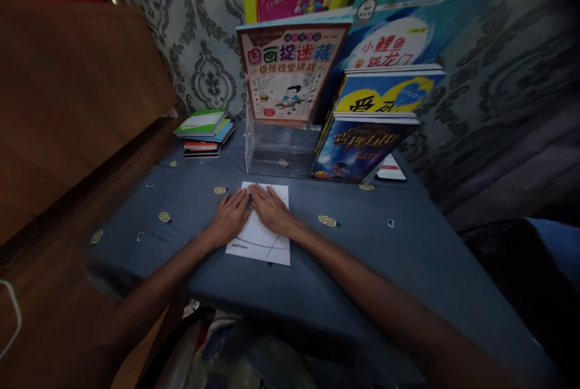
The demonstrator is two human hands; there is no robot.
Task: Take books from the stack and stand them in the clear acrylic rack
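A white sheet of paper lies on the cloth-covered table in front of me, with thin grey lines and a small printed word near its lower left corner. My left hand rests flat on the sheet's upper left edge, fingers stretched out. Across the upper middle of the sheet lies my right hand, its fingers extended and the palm down. The fingertips of both hands nearly meet close to the paper's top edge. Part of the sheet is hidden beneath them.
Behind the paper stands a clear acrylic book rack holding several picture books, a dark blue book foremost. A small stack of books sits at the back left. A phone-like device lies right of the rack. The grey tablecloth has pineapple prints.
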